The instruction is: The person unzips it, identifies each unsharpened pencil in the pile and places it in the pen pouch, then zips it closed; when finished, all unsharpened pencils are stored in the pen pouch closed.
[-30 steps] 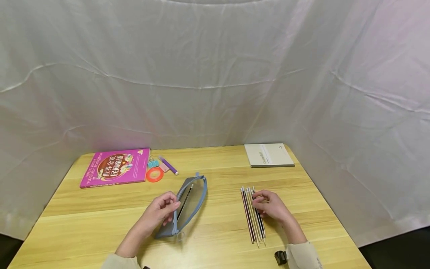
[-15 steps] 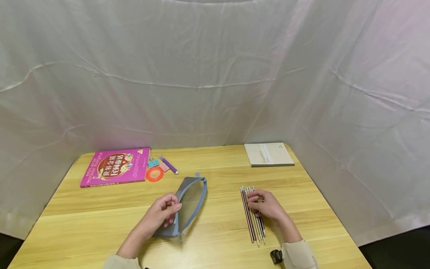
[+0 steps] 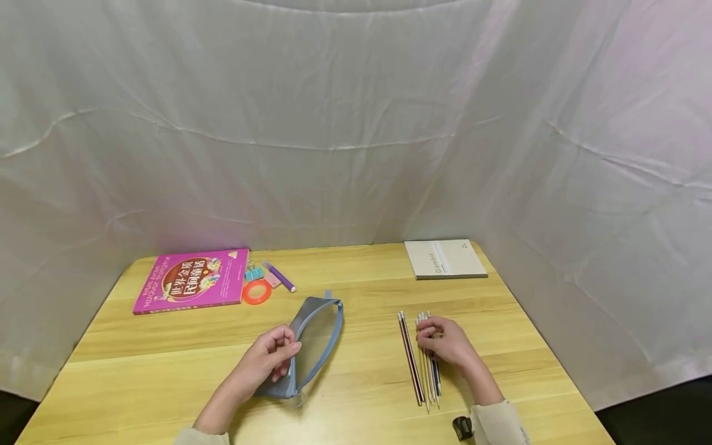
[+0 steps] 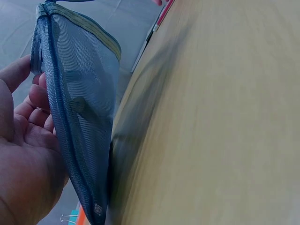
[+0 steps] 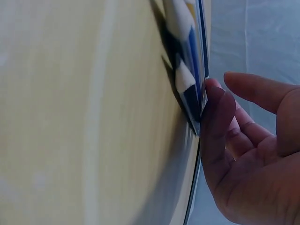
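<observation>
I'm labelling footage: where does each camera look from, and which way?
Head: on the head, facing forward and down at the table; left hand, right hand and sleeves show.
Left wrist: on that wrist, facing the pouch; left hand shows.
Right wrist: on that wrist, facing the pencils; right hand shows.
Shared: head and left wrist both show the pouch.

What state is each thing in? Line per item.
Mesh pouch: mouth open, edge held
Left hand: gripping the mesh pouch's edge
Right hand: touching pencils, thumb apart from them
Pencils: lying down, some visibly sharpened
Pink book: closed, flat
Cream notebook: closed, flat
Orange tape roll: lying flat
Purple marker: lying down, cap unclear
Blue binder clip: too small to tell
</observation>
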The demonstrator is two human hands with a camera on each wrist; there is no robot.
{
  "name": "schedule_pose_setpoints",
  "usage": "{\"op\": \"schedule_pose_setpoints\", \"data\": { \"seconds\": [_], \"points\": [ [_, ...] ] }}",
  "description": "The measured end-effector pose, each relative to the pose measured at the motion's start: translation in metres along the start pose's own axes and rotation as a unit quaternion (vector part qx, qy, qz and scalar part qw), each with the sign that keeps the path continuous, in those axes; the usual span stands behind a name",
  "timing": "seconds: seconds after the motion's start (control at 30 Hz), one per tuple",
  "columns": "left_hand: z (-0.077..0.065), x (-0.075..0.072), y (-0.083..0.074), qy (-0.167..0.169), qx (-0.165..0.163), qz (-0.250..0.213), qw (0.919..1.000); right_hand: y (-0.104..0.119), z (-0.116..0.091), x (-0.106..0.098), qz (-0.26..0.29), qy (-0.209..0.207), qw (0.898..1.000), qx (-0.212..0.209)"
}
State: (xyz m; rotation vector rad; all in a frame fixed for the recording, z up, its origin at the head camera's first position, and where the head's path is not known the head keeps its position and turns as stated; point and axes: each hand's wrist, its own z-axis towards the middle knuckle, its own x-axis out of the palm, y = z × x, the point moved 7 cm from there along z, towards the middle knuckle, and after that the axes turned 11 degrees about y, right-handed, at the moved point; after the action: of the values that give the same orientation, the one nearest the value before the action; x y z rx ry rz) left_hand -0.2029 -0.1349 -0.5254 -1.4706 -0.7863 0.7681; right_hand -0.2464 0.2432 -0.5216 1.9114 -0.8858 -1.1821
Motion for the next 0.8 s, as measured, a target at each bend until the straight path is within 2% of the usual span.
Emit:
{"op": "schedule_pose_setpoints", "data": {
  "seconds": [0.33,0.8],
  "points": [
    [0.001,0.004,0.002,0.005,-0.001,-0.001,1.0,0.007,0.006,0.009,0.023,-0.002,1.0,-0.017],
    [0.003,0.006,0.002,0.009,-0.006,0.003,0.9999,0.019,0.012,0.017,-0.055,-0.025,0.998,-0.008]
  ]
}}
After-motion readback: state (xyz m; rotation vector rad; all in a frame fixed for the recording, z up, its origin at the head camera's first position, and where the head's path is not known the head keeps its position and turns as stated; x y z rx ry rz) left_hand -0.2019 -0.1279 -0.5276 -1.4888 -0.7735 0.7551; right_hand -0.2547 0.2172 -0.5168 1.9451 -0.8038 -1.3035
